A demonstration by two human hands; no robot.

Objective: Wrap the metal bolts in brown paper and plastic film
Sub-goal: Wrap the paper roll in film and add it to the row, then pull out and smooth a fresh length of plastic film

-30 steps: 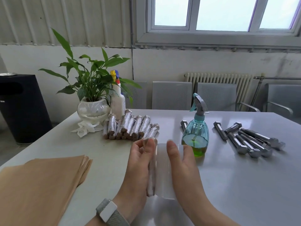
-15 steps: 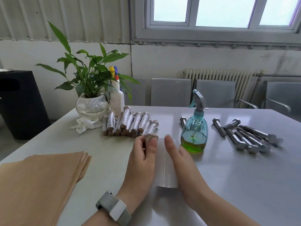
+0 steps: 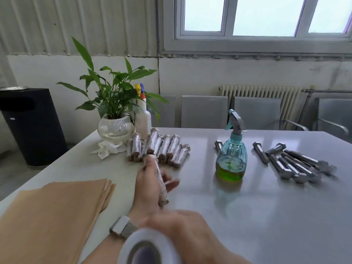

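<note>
Film-wrapping step near its close — left hand gripping film-covered brown-paper bolt bundle above near table, right hand curled round white plastic-film roll at near edge — next, probably, setting bundle beside far wrapped pile, then fetching bare steel bolts at right.

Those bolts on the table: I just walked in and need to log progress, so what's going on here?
A person is wrapping bolts. The left hand grips a bolt already wrapped in paper and film, held above the table. The right hand holds the roll of plastic film close to the camera. A pile of finished wrapped bolts lies by the potted plant, bare bolts wait at the right beyond the spray bottle, and brown paper sheets are stacked at the left.
</note>
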